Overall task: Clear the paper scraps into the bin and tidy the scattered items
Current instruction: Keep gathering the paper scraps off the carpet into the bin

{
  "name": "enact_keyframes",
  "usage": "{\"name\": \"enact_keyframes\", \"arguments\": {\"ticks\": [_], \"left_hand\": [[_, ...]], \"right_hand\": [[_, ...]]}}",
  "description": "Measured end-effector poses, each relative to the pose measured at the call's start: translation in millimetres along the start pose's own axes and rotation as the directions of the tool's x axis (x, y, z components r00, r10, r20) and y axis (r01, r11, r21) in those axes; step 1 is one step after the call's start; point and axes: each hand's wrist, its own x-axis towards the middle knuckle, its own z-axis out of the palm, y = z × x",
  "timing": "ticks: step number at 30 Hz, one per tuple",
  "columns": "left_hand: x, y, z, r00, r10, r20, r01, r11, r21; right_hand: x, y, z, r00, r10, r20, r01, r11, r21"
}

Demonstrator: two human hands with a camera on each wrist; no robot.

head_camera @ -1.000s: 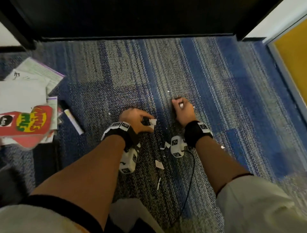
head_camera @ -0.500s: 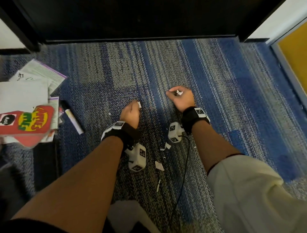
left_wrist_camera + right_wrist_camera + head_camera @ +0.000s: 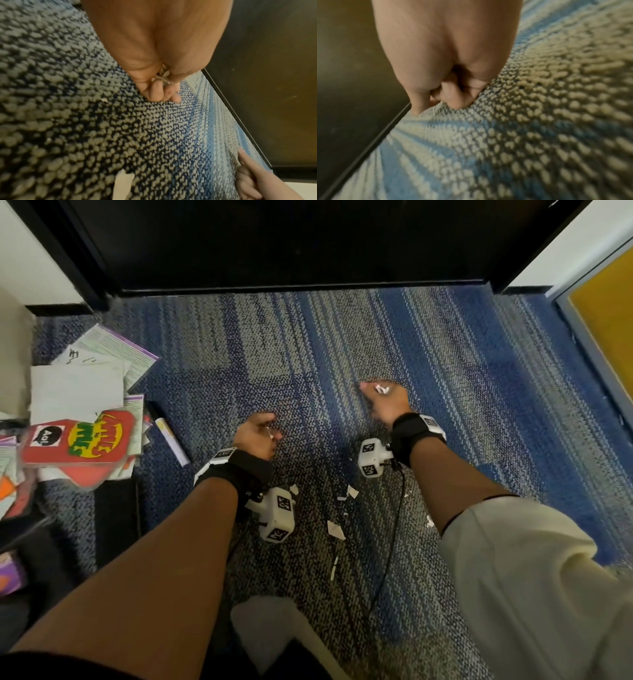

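Both hands hover low over the blue and grey carpet (image 3: 342, 344). My left hand (image 3: 257, 434) is curled round small white paper scraps (image 3: 162, 77), which poke out between palm and fingers in the left wrist view. My right hand (image 3: 383, 398), further forward and to the right, is curled round a crumpled white scrap (image 3: 381, 388); in the right wrist view its fingers (image 3: 453, 97) are folded in and the scrap is hidden. Several loose white scraps (image 3: 335, 529) lie on the carpet between my forearms. No bin is in view.
A heap of papers (image 3: 78, 392), a red game box (image 3: 82, 440) and a marker pen (image 3: 171, 436) lie at the left. A dark cabinet front (image 3: 291, 244) closes off the far side. A yellow panel (image 3: 606, 316) stands at the right. A black cable (image 3: 394, 529) trails from my right wrist.
Both hands have lifted off the carpet holding scraps and moved forward. The view has shifted slightly, and the right hand has turned palm up.
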Motion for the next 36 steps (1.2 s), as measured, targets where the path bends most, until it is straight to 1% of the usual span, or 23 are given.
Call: {"name": "enact_keyframes", "arguments": {"ticks": [2, 3, 4, 5, 6, 7, 8, 9, 10, 11, 13, 14, 16, 17, 19, 22, 23, 25, 28, 30, 32, 34, 36], "left_hand": [[-13, 6, -2, 0.997, 0.026, 0.076, -0.024, 0.999, -0.036], [-14, 4, -5, 0.993, 0.066, 0.101, -0.066, 0.998, -0.008], [-13, -2, -10, 0.985, 0.136, 0.108, -0.146, 0.985, 0.096], [-10, -9, -14, 0.972, 0.224, 0.076, -0.236, 0.93, 0.282], [-7, -15, -20, 0.952, 0.302, 0.046, -0.282, 0.811, 0.513], [-7, -21, -24, 0.936, 0.349, 0.045, -0.271, 0.635, 0.724], [-8, -25, -27, 0.93, 0.36, 0.074, -0.243, 0.452, 0.858], [-12, -28, -29, 0.921, 0.358, 0.152, -0.268, 0.299, 0.916], [-15, -28, -32, 0.909, 0.334, 0.251, -0.327, 0.195, 0.925], [-19, -27, -35, 0.904, 0.28, 0.323, -0.369, 0.131, 0.92], [-22, -25, -38, 0.923, 0.194, 0.333, -0.345, 0.031, 0.938], [-22, -26, -40, 0.927, 0.182, 0.327, -0.333, 0.004, 0.943], [-23, -31, -38, 0.922, 0.243, 0.3, -0.306, -0.014, 0.952], [-24, -33, -35, 0.922, 0.286, 0.26, -0.275, 0.013, 0.961], [-20, -36, -34, 0.931, 0.337, 0.141, -0.209, 0.176, 0.962], [-14, -35, -28, 0.975, 0.22, -0.04, -0.073, 0.481, 0.874], [-12, -34, -24, 0.975, 0.202, -0.092, -0.044, 0.582, 0.812], [-17, -32, -13, 0.975, 0.18, -0.127, -0.036, 0.7, 0.713], [-16, -33, -6, 0.996, 0.03, -0.087, 0.039, 0.719, 0.694], [-20, -37, -6, 0.998, 0.005, -0.063, 0.038, 0.755, 0.655], [-22, -43, -7, 0.998, 0.023, -0.052, 0.017, 0.758, 0.652], [-26, -42, -6, 0.999, 0.043, -0.016, -0.023, 0.761, 0.648], [-29, -36, -2, 0.997, 0.063, 0.037, -0.071, 0.726, 0.684]], "right_hand": [[-5, 5, -4, 0.998, 0.067, 0.003, -0.066, 0.993, 0.097], [-6, 8, -5, 0.997, 0.08, -0.002, -0.079, 0.99, 0.113], [-8, 8, -5, 0.996, 0.084, -0.013, -0.082, 0.99, 0.113], [-8, 8, -4, 0.995, 0.1, -0.02, -0.097, 0.988, 0.12], [-9, 7, -3, 0.992, 0.13, -0.003, -0.128, 0.98, 0.154], [-12, 5, -1, 0.985, 0.168, 0.041, -0.173, 0.954, 0.245], [-18, 2, 1, 0.975, 0.203, 0.092, -0.222, 0.907, 0.358], [-25, 0, 1, 0.967, 0.21, 0.143, -0.251, 0.868, 0.427], [-36, -3, 0, 0.964, 0.193, 0.185, -0.257, 0.86, 0.441], [-49, -5, -3, 0.96, 0.168, 0.225, -0.249, 0.878, 0.409], [-78, -5, -7, 0.941, 0.125, 0.314, -0.201, 0.955, 0.22], [-92, -2, -10, 0.928, 0.121, 0.353, -0.171, 0.979, 0.113], [-115, 8, -15, 0.915, 0.142, 0.378, -0.157, 0.988, 0.011], [-124, 13, -19, 0.912, 0.149, 0.382, -0.162, 0.987, 0.004], [-140, 22, -25, 0.908, 0.108, 0.405, -0.107, 0.994, -0.025], [-157, 40, -29, 0.9, -0.081, 0.428, 0.188, 0.958, -0.216], [-162, 45, -29, 0.898, -0.097, 0.43, 0.234, 0.932, -0.277], [-170, 54, -25, 0.919, -0.122, 0.375, 0.271, 0.887, -0.375], [-175, 58, -17, 0.936, -0.209, 0.284, 0.319, 0.846, -0.427], [-177, 57, -15, 0.932, -0.218, 0.289, 0.332, 0.831, -0.446], [-177, 56, -15, 0.923, -0.223, 0.313, 0.355, 0.808, -0.471], [-175, 59, -18, 0.936, -0.174, 0.306, 0.297, 0.857, -0.422], [-176, 60, -22, 0.948, -0.091, 0.304, 0.188, 0.933, -0.308]]}}
